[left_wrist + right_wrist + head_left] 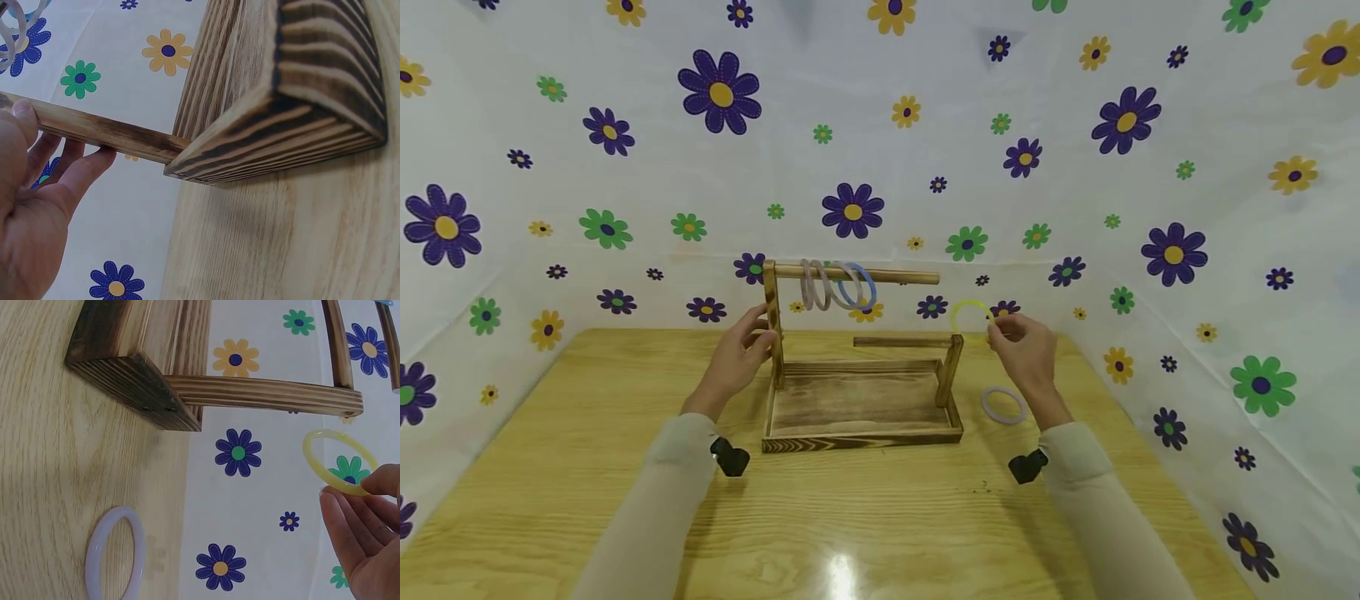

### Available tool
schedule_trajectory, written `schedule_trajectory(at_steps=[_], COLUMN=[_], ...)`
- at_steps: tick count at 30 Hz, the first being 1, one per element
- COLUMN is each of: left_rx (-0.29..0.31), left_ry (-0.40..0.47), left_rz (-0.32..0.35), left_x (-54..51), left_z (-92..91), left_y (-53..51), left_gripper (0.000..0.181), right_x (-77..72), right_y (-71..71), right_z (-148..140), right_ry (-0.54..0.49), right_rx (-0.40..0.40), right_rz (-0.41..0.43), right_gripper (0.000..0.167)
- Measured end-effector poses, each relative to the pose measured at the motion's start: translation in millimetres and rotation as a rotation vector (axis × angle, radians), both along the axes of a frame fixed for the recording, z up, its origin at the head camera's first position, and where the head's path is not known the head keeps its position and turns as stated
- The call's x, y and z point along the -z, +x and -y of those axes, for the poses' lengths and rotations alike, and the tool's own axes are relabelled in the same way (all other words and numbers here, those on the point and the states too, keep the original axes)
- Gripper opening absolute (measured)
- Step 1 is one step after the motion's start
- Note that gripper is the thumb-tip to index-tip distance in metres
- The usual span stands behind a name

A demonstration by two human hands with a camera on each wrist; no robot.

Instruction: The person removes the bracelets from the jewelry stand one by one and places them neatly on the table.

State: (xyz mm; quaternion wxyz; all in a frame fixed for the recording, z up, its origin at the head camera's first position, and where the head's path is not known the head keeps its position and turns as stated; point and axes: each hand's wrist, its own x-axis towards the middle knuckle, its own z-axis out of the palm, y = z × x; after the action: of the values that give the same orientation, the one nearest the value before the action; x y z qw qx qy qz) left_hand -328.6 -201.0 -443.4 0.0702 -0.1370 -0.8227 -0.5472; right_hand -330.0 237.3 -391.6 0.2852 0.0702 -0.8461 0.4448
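My left hand (739, 354) grips the tall left post (772, 325) of a wooden bangle stand, thumb on one side and fingers on the other in the left wrist view. Between thumb and fingertips, my right hand (1028, 350) pinches a yellow bangle (318, 467). It is held up just right of the short post (950, 375), apart from the stand in the right wrist view. Several pale bangles (806, 287) and a blue bangle (871, 292) hang on the upper rod (910, 276). Nothing hangs on the lower rod (898, 342).
A lilac bangle (94, 550) lies flat on the wooden table (865, 517), right of the stand. The stand's base is a shallow tray (861, 442) with raised edges. Flower-printed cloth (865, 150) rises behind the table and along both sides.
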Motion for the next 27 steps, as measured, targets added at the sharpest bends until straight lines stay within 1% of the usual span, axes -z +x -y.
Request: schedule_trajectory(at_steps=[4,7,13,20,24,27], left_rx=[0.007,-0.002,0.006,0.006,0.002,-0.001], left_ry=[0.011,0.013,0.024,0.002,0.009,0.005], left_rz=[0.000,0.006,0.011,0.015,0.023,0.023], left_x=[2.3,1.6,0.7,3.3,1.5,-0.4], left_z=[-1.0,-1.8,-3.1,-1.9,-0.7,-0.5], left_y=[-0.2,0.6,0.2,1.0,0.6,0.9], left_gripper=[0.059,0.058,0.058,0.059,0.059,0.059], right_x=[3.0,5.1,9.0,11.9,11.6,12.3], right_y=[0.5,0.7,3.1,4.9,3.1,3.0], right_z=[-4.6,-8.3,-17.5,-25.9,-29.6,-31.9], right_ry=[0.006,0.015,0.002,0.000,0.003,-0.018], right_rx=[0.017,0.018,0.024,0.042,0.048,0.048], right_rz=[0.011,0.030,0.050,0.078,0.065,0.069], right_gripper=[0.018,0.019,0.020,0.021,0.021,0.021])
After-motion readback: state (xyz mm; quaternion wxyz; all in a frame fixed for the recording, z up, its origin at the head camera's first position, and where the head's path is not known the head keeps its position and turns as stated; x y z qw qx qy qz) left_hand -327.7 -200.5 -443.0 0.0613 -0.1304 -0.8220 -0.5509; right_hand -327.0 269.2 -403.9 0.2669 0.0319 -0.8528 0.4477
